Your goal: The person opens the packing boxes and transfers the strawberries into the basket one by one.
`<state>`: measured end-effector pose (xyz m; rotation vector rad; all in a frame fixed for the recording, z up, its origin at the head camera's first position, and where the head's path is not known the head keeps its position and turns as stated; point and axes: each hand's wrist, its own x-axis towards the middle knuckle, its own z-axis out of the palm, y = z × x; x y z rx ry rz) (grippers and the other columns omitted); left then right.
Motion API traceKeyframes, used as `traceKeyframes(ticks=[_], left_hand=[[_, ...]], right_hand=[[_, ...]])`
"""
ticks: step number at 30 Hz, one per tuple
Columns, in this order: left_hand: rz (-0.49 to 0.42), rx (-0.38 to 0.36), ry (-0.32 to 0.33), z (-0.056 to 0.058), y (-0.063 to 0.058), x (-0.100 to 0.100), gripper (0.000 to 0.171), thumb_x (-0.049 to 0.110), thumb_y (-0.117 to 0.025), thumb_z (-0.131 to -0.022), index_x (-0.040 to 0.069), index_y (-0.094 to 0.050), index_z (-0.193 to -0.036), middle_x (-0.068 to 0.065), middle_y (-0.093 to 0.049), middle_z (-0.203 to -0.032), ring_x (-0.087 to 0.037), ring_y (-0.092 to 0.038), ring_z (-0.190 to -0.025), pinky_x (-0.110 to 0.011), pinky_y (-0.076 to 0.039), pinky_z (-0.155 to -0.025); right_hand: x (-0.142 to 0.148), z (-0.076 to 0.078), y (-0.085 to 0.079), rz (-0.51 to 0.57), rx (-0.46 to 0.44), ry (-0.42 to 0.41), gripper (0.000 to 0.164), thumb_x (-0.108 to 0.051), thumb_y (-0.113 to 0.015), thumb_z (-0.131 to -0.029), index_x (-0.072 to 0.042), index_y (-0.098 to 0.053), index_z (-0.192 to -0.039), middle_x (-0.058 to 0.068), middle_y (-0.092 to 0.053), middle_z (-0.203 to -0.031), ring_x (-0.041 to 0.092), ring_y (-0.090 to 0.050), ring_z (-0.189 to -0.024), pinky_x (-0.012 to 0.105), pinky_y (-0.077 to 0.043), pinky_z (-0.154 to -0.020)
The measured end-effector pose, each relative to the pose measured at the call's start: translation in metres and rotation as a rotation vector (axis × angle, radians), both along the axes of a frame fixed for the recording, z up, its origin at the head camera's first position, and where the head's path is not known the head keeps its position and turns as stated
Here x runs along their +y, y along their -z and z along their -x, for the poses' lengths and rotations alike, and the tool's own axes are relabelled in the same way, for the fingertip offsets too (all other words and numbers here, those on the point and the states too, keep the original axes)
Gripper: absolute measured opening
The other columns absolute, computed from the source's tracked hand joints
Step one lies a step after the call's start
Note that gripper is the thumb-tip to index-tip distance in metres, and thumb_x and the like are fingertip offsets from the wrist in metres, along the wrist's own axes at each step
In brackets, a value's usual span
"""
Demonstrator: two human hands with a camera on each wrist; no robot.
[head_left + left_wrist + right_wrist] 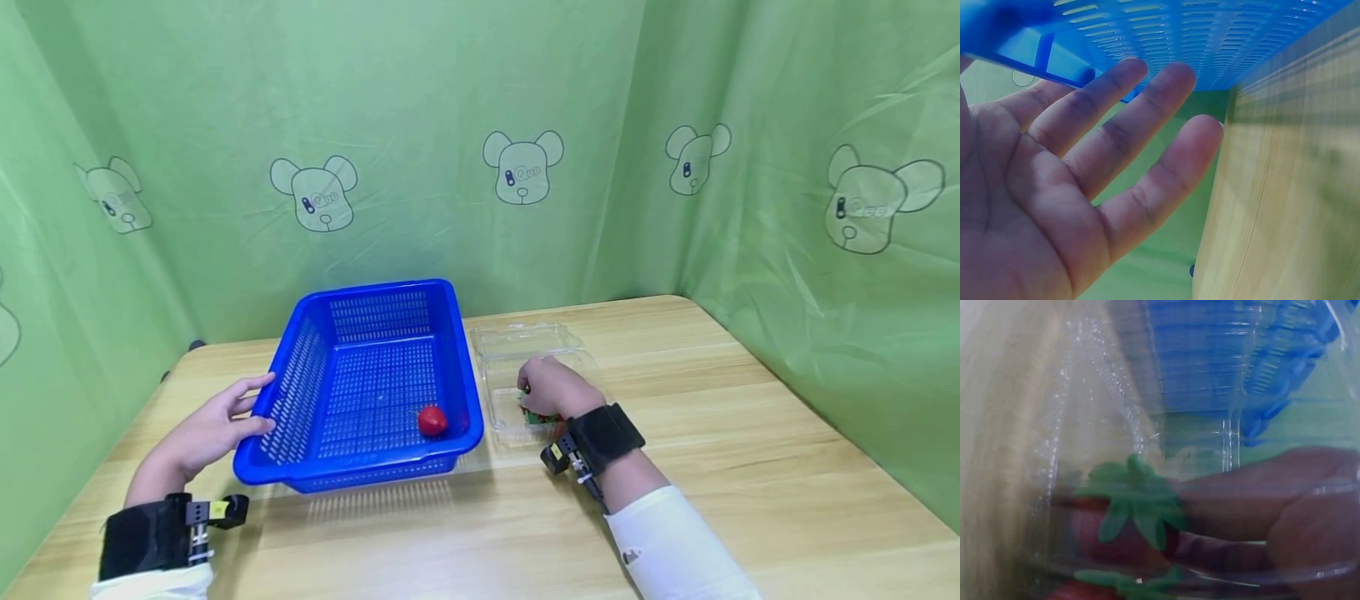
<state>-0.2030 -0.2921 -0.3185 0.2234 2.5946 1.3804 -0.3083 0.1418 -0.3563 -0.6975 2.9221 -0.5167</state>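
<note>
While a green curtain [420, 83] printed with outlined bear faces hangs behind and along both sides, a light wood-grain tabletop [525, 542] spreads out before it. Left of centre on it is a rectangular blue plastic basket [360, 463] with slotted walls and a mesh-like floor. Just beside it, on the right, lies a clear plastic clamshell box [495, 402], its lid folded back on the far side.

Two white sleeves [675, 537] come in from the near edge. The left hand [210, 427] is at the basket's left side, near the close corner, thumb and fingers wide apart; the left wrist view shows the fingers nearly straight under the slotted wall. The right hand [558, 387] reaches down into the box, fingers curled, and the right wrist view, looking through the plastic, shows it pinching a green-leaved strawberry [1129, 515].

Each wrist wears a black strap [606, 437] with a small camera [557, 457]. A second strawberry [1079, 591] lies just below the pinched one in that view, cut off by the frame. One red strawberry [432, 422] rests inside the basket, toward its near right corner.
</note>
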Motion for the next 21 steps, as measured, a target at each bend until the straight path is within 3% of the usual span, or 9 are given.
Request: traceKeyframes(ticks=[3,5,21], left_hand=[[-0.001,0.004,0.001,0.0001,0.0003,-0.0002,0.069,0.013,-0.052,-0.096,-0.002,-0.011,-0.149,-0.042,-0.037,-0.137,-0.039,-0.060,-0.105,-0.050,-0.053,-0.087],[-0.001,0.007,0.000,0.0001,0.0004,-0.0004,0.069,0.013,-0.052,-0.096,-0.002,-0.011,-0.149,-0.041,-0.037,-0.137,-0.039,-0.060,-0.105,-0.050,-0.053,-0.086],[-0.003,0.010,0.001,0.0007,0.0021,-0.0011,0.069,0.012,-0.052,-0.096,-0.002,-0.011,-0.149,-0.041,-0.037,-0.137,-0.038,-0.060,-0.104,-0.048,-0.054,-0.086]], right_hand=[[-0.0009,0.0000,-0.0006,-0.012,0.000,0.003,0.003,-0.005,-0.068,-0.077,-0.005,-0.066,-0.078,0.004,-0.059,-0.073,0.013,-0.050,-0.056,0.026,-0.042,-0.054],[-0.0016,0.0001,-0.0007,-0.015,-0.006,0.007,0.012,-0.006,-0.069,-0.077,-0.003,-0.069,-0.089,0.007,-0.064,-0.084,0.015,-0.054,-0.062,0.028,-0.047,-0.059],[-0.0026,-0.0015,0.0019,-0.014,-0.026,0.031,0.006,-0.007,-0.068,-0.081,-0.005,-0.067,-0.086,0.007,-0.064,-0.084,0.015,-0.055,-0.062,0.028,-0.047,-0.058]])
